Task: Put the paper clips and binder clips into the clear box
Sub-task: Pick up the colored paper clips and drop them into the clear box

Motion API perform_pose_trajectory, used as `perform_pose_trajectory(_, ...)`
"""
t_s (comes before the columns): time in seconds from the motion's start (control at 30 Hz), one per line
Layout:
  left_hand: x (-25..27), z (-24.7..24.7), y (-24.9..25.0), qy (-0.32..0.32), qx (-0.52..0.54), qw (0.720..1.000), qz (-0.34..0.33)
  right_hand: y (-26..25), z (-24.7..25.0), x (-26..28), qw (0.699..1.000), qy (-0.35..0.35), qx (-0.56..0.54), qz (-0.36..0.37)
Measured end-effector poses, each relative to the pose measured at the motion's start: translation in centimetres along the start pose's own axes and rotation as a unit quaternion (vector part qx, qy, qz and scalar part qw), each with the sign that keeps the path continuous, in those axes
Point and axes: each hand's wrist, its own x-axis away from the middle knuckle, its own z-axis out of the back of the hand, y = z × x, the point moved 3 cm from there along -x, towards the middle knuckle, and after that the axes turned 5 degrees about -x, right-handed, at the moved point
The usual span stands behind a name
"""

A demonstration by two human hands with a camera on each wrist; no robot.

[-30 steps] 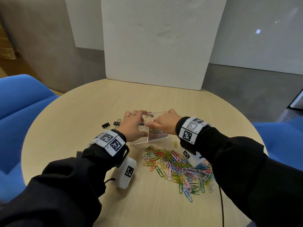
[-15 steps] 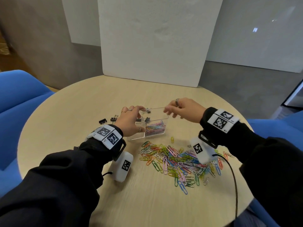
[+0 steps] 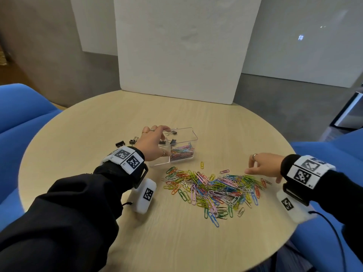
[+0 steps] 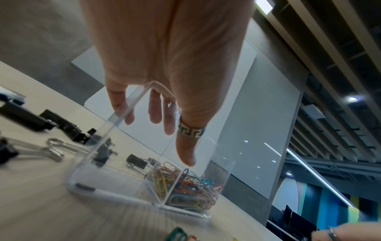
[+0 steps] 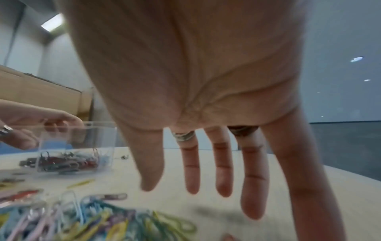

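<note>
Right grip (image 3: 262, 168), empty and spread, has left the clear box (image 3: 182, 148) for the paper clips (image 3: 214, 186).

Glossy clear plastic box (image 3: 183, 146) sits on a matt wood-grain table (image 3: 196, 242).

Round table (image 3: 206, 238) bears paper clips (image 3: 214, 187) (box (image 3: 188, 134) too).

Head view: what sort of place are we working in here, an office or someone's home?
Most likely an office or meeting area. A round wooden table stands between blue upholstered seats, a white board leans at its far edge, and the left wrist view shows a slatted ceiling with strip lights.
</note>
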Motion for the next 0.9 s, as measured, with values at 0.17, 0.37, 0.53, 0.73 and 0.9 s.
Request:
perform_pose_trajectory(0.17,0.1,0.0,0.0,-0.002,0.002,1.0,-0.002,0.3,-1.1,-0.7,0.998,0.013,-0.059,-0.03)
perform_pose_trajectory(0.37,0.1,0.1,0.1,-0.001,0.002,1.0,0.001,-2.0,-1.3,-1.7,0.966,0.007,-0.259,0.022)
perform_pose_trajectory(0.53,0.2,0.1,0.1,-0.001,0.002,1.0,0.003,-1.6,-0.4,0.0,0.988,0.049,-0.145,-0.01)
perform_pose_trajectory(0.73,0.2,0.0,0.0,-0.001,0.006,1.0,-0.005,-2.9,-2.4,-0.6,0.963,-0.044,-0.264,0.008)
perform_pose_trajectory(0.9,0.1,0.0,0.0,-0.001,0.011,1.0,-0.005,-5.6,-3.0,-1.0,0.964,-0.066,-0.245,0.085)
